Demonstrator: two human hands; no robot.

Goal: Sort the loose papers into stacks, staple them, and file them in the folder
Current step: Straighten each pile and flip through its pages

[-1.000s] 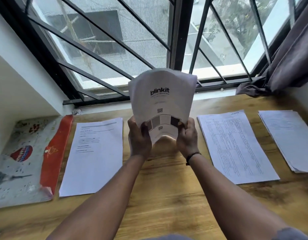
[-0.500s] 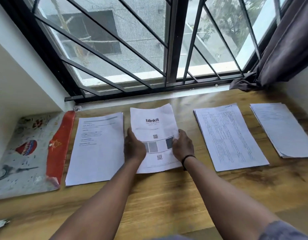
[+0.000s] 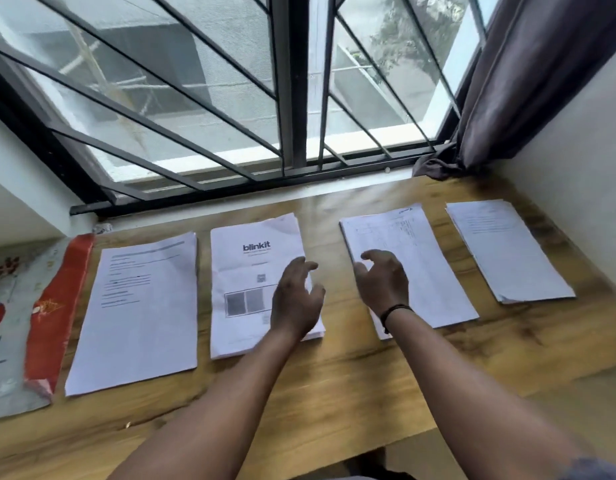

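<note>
Neither hand is gripping anything: the left hand (image 3: 297,296) is hovering with its fingers loosely spread over the right edge of the blinkit stack (image 3: 254,289), and the right hand (image 3: 381,280) is hanging just beside it, fingers relaxed and slightly curled, over the left part of the table-printed stack (image 3: 424,268). Whether either palm is touching the paper below cannot be told. A dark band (image 3: 396,310) is circling the right wrist.

Four stacks are lying in a row on the wooden desk (image 3: 334,393), each apart from its neighbour. Leftmost is sitting a text-printed stack (image 3: 140,313), then the blinkit stack with its logo, small codes and grey boxes, then the table-printed stack, and farthest right a faintly printed stack (image 3: 507,247) near the wall. The left forearm is crossing the lower right corner of the blinkit stack and covering it; the right wrist is hiding the lower left corner of the table-printed stack.

At the far left the folder (image 3: 19,327), pale with a red-orange flap, is lying flat, its flap just beside the text-printed stack.

Behind the desk a barred window (image 3: 289,98) is filling the view, and a dark curtain (image 3: 507,81) is hanging at the right, its hem bunching on the sill near the desk's back edge.
</note>
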